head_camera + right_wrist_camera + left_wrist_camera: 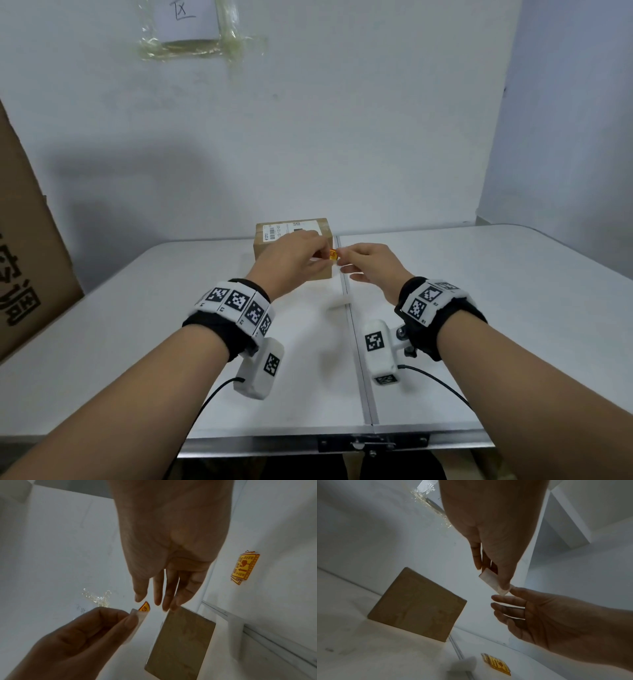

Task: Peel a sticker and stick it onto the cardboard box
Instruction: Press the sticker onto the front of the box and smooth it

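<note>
The head view is bright and evenly lit, with wide-angle bending at the edges and a soft shadow on the wall. Both wrist views are dim, backlit and slightly blurred.

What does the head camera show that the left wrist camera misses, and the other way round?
Only the head view shows the shipping label on the cardboard box and both wristbands. Only the left wrist view shows the yellow sticker stack lying on the table. Both show the box, the left hand and the right hand.
</note>
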`<state>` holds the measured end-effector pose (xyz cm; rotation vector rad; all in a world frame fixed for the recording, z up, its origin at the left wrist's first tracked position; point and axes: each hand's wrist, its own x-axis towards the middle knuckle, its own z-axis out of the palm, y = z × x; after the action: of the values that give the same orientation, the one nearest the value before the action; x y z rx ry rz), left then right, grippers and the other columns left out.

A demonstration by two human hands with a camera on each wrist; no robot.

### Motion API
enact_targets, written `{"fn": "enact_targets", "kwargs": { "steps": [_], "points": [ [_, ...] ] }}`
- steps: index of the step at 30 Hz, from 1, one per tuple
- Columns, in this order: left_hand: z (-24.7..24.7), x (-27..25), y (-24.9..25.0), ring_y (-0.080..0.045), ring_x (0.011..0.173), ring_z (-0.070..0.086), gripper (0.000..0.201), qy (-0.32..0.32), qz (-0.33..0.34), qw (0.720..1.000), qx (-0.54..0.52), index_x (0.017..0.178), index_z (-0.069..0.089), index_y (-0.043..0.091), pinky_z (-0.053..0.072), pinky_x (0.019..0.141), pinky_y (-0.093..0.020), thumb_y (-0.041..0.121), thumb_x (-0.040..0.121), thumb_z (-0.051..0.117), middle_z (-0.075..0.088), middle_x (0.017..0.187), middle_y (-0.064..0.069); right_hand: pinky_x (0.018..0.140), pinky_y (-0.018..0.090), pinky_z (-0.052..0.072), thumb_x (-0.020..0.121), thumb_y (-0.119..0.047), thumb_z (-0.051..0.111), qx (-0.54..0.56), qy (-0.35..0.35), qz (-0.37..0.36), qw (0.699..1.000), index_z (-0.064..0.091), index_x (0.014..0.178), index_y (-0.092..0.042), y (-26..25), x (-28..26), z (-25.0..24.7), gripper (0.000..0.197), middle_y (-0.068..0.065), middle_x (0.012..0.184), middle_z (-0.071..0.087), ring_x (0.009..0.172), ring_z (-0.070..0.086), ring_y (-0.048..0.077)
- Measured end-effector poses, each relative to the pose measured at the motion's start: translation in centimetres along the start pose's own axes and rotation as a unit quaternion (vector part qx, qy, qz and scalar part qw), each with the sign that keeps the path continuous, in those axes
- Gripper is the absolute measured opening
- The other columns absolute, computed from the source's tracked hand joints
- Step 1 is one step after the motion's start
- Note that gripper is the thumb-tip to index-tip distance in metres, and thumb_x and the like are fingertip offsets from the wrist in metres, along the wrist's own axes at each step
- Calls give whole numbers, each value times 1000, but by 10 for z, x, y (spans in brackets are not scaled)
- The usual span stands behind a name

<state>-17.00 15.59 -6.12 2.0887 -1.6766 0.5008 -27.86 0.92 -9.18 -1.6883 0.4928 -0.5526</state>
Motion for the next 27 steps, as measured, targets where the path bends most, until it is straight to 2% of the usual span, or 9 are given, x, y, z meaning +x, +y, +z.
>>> {"fn": "enact_targets", "kwargs": {
  "steps": [2, 5, 9, 11, 16, 19, 22, 24, 27],
  "points": [
    [-2, -2, 1, -18, 86, 58, 16, 0, 18, 1000, 15, 90, 65, 14, 48, 72, -36, 29, 89, 62, 64, 88, 0, 71, 18, 51, 87, -26, 67, -13, 3, -9, 1000, 71, 98, -6, 0, 2, 3, 24, 5, 90, 71, 81, 65, 13],
    [0, -3, -2, -19, 85, 58, 15, 6, 36, 999, 33, 89, 65, 13, 45, 70, -31, 28, 88, 62, 65, 87, 0, 66, 17, 49, 86, -16, 66, -23, 19, -22, 999, 71, 87, -9, -1, 6, 8, 8, 5, 82, 68, 73, 62, 12],
    [8, -4, -12, -18, 85, 58, 11, 19, 33, 998, 44, 89, 66, 14, 33, 65, -22, 24, 88, 62, 65, 88, 2, 66, 20, 49, 86, -15, 66, -51, 35, -45, 997, 68, 82, -15, 3, 18, 13, 5, 1, 79, 68, 72, 63, 11],
    [12, -3, -17, -19, 85, 59, 12, 19, 34, 998, 43, 89, 66, 13, 36, 63, -24, 24, 87, 63, 65, 88, 1, 66, 22, 50, 86, -15, 64, -78, 42, -59, 994, 67, 81, -16, 5, 26, 16, 6, 1, 80, 68, 73, 62, 12],
    [15, 0, -33, -17, 90, 60, 16, -43, 51, 996, 54, 95, 66, 15, 38, 65, -23, 28, 86, 65, 65, 100, 4, 82, 38, 57, 85, -18, 61, -122, 103, -79, 984, 65, 79, -19, 8, 53, 21, 7, 4, 88, 70, 89, 68, 24],
    [8, 7, -60, -13, 85, 58, 10, -25, -73, 997, -19, 94, 67, 23, 37, 63, -20, 23, 86, 61, 60, 91, 12, 81, 35, 56, 85, -18, 60, -134, 120, -96, 979, 68, 85, -15, 8, 68, 20, 9, 3, 90, 71, 87, 67, 21],
    [2, 18, -90, -14, 81, 57, 15, 13, -189, 975, -117, 92, 70, 18, 39, 63, -11, 10, 87, 58, 61, 87, 7, 73, 22, 50, 83, -15, 64, -145, 87, -121, 978, 69, 84, -15, 6, 77, 25, 4, -1, 84, 69, 80, 62, 13],
    [2, 26, -104, -13, 86, 56, 20, 2, -212, 968, -131, 96, 70, 16, 39, 65, -10, 7, 89, 54, 63, 94, 4, 71, 14, 43, 82, -14, 66, -162, 66, -146, 974, 70, 84, -14, 4, 82, 31, 4, -1, 88, 68, 82, 60, 9],
    [9, 36, -115, -12, 96, 54, 26, -31, -216, 967, -131, 105, 70, 22, 38, 76, -19, 8, 92, 52, 62, 108, 4, 75, 17, 39, 81, -16, 67, -191, 50, -153, 968, 73, 87, -13, 1, 92, 40, 9, -8, 91, 60, 90, 55, 7]
  ]
}}
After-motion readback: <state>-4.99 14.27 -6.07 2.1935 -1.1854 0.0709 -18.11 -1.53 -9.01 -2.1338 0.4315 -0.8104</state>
